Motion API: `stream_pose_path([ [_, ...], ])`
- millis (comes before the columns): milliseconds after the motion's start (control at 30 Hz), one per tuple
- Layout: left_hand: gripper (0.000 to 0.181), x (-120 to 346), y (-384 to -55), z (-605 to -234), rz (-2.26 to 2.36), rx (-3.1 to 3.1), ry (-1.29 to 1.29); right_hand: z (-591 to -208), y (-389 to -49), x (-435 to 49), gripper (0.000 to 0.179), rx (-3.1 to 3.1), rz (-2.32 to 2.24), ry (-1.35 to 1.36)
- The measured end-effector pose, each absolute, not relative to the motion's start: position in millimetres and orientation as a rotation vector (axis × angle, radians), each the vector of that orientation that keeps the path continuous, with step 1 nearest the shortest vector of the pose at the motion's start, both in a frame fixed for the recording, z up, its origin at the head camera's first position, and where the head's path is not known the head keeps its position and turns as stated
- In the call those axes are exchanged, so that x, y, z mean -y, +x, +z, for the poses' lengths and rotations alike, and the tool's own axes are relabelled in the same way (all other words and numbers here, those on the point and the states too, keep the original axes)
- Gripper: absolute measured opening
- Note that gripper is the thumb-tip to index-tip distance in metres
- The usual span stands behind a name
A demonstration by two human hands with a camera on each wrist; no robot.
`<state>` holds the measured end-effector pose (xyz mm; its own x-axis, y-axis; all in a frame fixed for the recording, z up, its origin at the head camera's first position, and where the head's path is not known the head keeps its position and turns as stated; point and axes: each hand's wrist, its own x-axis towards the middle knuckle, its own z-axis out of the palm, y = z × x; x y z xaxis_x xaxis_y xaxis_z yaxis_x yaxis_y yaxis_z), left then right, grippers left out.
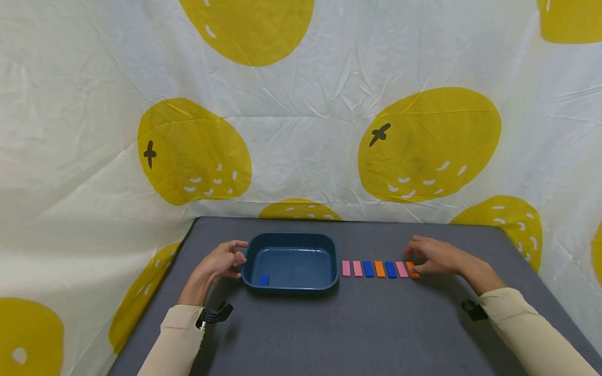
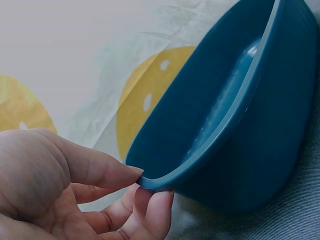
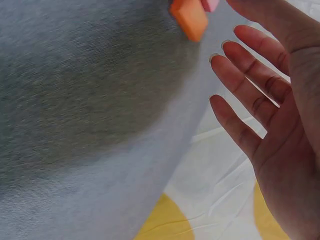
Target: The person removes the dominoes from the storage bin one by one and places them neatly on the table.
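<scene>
A dark blue plastic tub [image 1: 301, 240] stands on the table, with a small blue block [image 1: 264, 280] lying inside at its near left corner. At the tub's left end, my left hand [image 1: 217, 265] pinches the rim; the left wrist view shows the thumb on top and fingertips beneath. To the right of the tub runs a row of small flat blocks in pink [image 1: 357, 268], blue [image 1: 368, 269] and orange. My right hand [image 1: 437, 256] hovers at the row's right end, beside the last orange block [image 3: 190, 19]. Its fingers are spread and hold nothing in the right wrist view.
Dark grey cloth covers the table [image 1: 301, 334]. Behind and beside it hangs a white sheet [image 1: 301, 146] with large yellow fruit prints. A dark wrist strap [image 1: 216, 313] shows below the left hand.
</scene>
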<state>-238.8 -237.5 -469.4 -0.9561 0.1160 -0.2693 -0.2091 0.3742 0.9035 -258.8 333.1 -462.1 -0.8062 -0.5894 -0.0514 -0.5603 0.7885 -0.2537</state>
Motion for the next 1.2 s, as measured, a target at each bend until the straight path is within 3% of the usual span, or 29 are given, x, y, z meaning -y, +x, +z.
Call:
stream_pose_path([
  [1200,0.052,238,-242,-472,1.615,-2.345,-0.124,-407,-283,-221,0.033,-2.744,-0.48,-1.137],
])
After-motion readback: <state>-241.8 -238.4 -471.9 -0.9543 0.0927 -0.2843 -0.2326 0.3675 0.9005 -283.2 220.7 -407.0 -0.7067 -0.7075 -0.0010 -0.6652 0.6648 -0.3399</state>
